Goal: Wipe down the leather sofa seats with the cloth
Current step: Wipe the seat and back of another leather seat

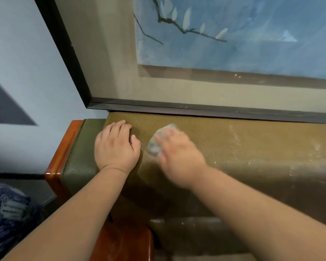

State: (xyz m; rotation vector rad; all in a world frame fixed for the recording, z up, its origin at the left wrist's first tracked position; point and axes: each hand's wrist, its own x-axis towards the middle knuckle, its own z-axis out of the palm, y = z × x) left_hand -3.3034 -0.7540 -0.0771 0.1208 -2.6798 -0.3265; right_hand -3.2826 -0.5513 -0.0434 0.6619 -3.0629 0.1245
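The left hand (117,147) lies palm down on the top of the sofa (233,147) back, at its left end, fingers (119,127) nearly straight and spread a little, the tips reaching the far edge of the tan leather. It holds nothing; it only rests on the leather.

Just to its right, the right hand (177,157) presses the cloth (159,140) against the same leather. The cloth is small, pale grey-blue, and lies under the fingers, showing past them on the far and left sides. This hand is blurred, so I cannot tell whether its fingers are curled round the cloth or flat on it. The two hands are near each other but apart.

To the right of the cloth the leather bears pale, dusty streaks and specks (316,147). At the left end the back meets a green leather panel (79,157) edged by a reddish wood frame (62,151); more of that wood shows near, under the left forearm.

Along the far edge of the sofa back stands a large picture (233,34) in a dark frame, with a blue ground, a bare branch and pale leaves. At the near left corner lies a blue patterned fabric (6,213).
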